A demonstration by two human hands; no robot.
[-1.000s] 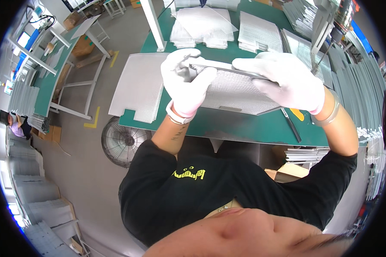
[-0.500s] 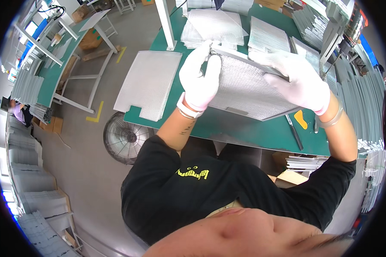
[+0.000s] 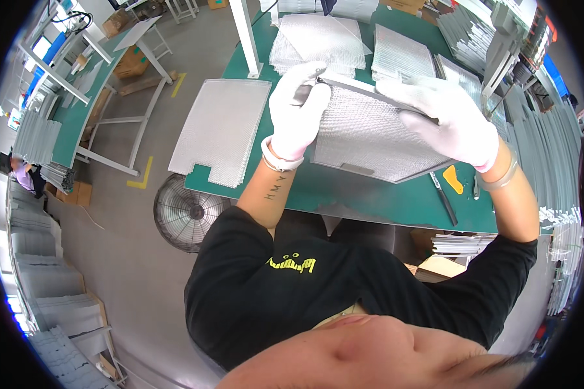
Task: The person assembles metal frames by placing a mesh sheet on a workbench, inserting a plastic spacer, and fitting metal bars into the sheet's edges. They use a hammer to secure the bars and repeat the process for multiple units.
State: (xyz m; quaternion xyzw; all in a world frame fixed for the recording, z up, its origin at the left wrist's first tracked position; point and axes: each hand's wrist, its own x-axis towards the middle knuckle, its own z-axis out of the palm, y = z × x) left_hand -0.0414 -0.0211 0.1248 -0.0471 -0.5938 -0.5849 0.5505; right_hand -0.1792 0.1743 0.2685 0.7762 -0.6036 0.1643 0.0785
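Observation:
Both hands wear white gloves. Between them a silvery mesh filter panel [image 3: 376,136] with a thin grey metal frame is held tilted above the green table, its far edge raised. My left hand [image 3: 298,107] is closed at the panel's far left corner, thumb and fingers at the end of the frame strip. My right hand [image 3: 451,120] grips the frame along its far right side, fingers on top and thumb against the mesh face. A small grey tab [image 3: 358,169] shows on the panel's near edge. The gloves hide parts of the frame.
Left on the table lies a notched mesh sheet [image 3: 220,126]. Stacks of mesh sheets [image 3: 318,42] stand at the back. A black marker [image 3: 444,200] and a yellow piece [image 3: 453,179] lie near the front edge. Grey strips [image 3: 545,149] are piled right; a floor fan [image 3: 194,212] stands left.
My left hand has shifted slightly left at the panel's corner, and its wrist has turned a little. The right hand keeps its grip. The whole view has moved slightly.

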